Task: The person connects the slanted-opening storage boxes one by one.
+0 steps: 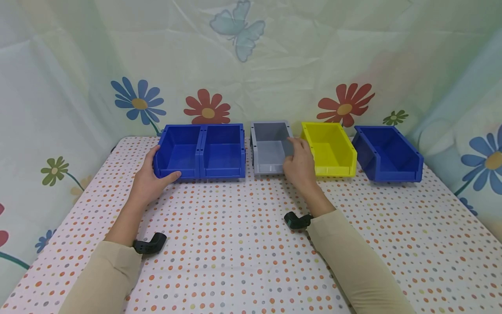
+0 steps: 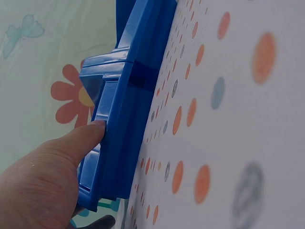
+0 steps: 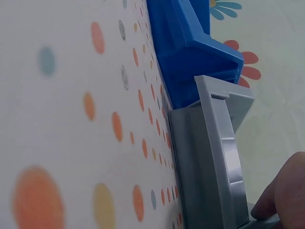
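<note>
A person's left hand [image 1: 147, 181] grips the leftmost blue bin [image 1: 180, 150] on a dotted desk [image 1: 227, 244], thumb over the front rim and fingers around the outer side. The second blue bin [image 1: 222, 150] sits flush against it on the right. The right hand [image 1: 301, 168] pinches the right wall of the grey bin [image 1: 270, 152], which stands just beside the blue pair at the middle of the row, a narrow gap between. To the right of the grey bin, the yellow bin [image 1: 329, 152] stands near the right hand, and the far-right blue bin [image 1: 392, 161], turned at an angle, ends the line. Black devices [image 1: 298, 221] are worn at both wrists, below beige sleeves [image 1: 357, 261]. Behind the row hangs a pale backdrop [image 1: 282, 65] printed with flowers and a butterfly [image 1: 239, 30].
</note>
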